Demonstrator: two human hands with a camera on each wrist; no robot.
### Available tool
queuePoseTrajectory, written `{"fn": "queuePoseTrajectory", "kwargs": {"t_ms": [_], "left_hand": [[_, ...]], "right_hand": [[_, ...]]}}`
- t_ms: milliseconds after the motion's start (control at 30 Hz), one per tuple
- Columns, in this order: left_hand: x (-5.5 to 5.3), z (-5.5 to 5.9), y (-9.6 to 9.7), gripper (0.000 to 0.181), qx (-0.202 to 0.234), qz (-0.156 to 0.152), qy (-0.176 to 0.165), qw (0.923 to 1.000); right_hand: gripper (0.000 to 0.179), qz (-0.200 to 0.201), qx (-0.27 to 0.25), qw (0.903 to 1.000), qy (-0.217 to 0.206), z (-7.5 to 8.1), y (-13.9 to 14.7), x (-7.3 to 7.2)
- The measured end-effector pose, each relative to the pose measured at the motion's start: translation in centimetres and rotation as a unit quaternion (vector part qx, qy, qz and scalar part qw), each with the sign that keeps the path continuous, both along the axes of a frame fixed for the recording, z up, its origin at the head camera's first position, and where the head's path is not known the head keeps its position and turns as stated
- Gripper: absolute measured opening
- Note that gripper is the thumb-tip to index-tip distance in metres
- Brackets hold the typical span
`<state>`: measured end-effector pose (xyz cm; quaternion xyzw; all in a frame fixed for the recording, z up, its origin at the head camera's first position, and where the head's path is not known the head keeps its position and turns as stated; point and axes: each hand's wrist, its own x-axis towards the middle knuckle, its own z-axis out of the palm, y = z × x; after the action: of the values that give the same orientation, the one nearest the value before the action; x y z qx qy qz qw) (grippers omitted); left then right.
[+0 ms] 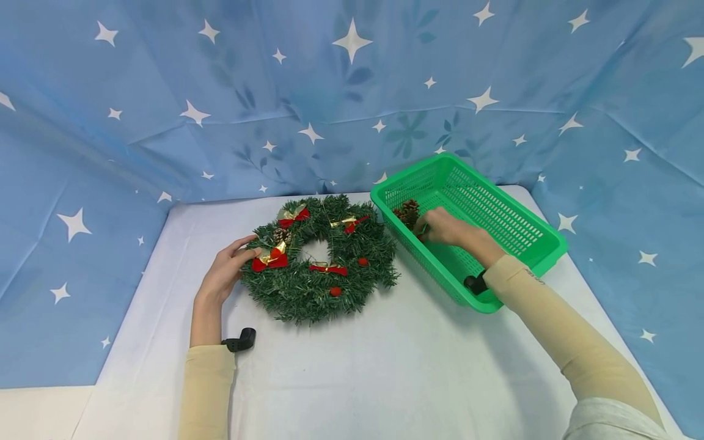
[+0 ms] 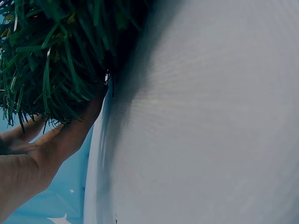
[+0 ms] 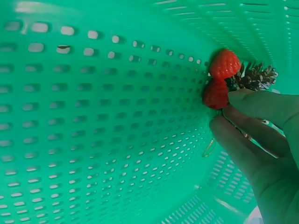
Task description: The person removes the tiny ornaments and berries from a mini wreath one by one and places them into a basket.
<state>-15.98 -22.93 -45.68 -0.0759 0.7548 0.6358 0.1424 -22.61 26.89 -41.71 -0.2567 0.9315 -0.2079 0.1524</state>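
Observation:
A green Christmas wreath [image 1: 313, 299] with red-and-gold bows, a pinecone and red berries lies on the table. My left hand [image 1: 220, 269] grips its left edge, thumb on top beside a bow [image 1: 270, 260]. In the left wrist view, fingers [image 2: 77, 128] reach under the green needles [image 2: 51, 70]. My right hand [image 1: 447, 227] is down inside the green basket [image 1: 508, 223], at its left end. In the right wrist view, thumb and fingertips pinch a dark red berry ornament [image 3: 215, 96]. A brighter red berry [image 3: 225, 64] touches it, and pinecones [image 3: 256, 77] sit just behind.
The basket stands at the table's back right, its left corner close by the wreath. White cloth covers the table [image 1: 352, 366]. A blue curtain [image 1: 308, 73] with white stars hangs behind and at both sides.

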Motion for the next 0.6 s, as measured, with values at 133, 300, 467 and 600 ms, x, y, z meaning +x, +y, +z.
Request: {"fn": "queuePoseTrajectory", "kwargs": {"t_ms": [133, 300, 467, 600], "left_hand": [[0.0, 0.0, 0.0, 0.069, -0.002, -0.002, 0.000, 1.0000], [0.0, -0.1, 0.0, 0.070, -0.007, -0.005, 0.001, 1.0000], [-0.1, -0.1, -0.1, 0.069, -0.013, -0.007, -0.002, 0.9999], [-0.3, -0.2, -0.2, 0.067, -0.018, -0.007, -0.004, 0.9998]], "right_hand": [[0.025, 0.000, -0.001, 1.0000, 0.007, 0.4, -0.1, 0.0], [0.034, 0.001, -0.001, 0.9998, 0.018, 0.7, -0.2, -0.2], [0.031, -0.002, -0.001, 0.9997, 0.025, 1.2, -0.2, -0.5], [0.026, -0.003, 0.005, 0.9993, 0.036, 1.9, -0.3, -0.7]]}}
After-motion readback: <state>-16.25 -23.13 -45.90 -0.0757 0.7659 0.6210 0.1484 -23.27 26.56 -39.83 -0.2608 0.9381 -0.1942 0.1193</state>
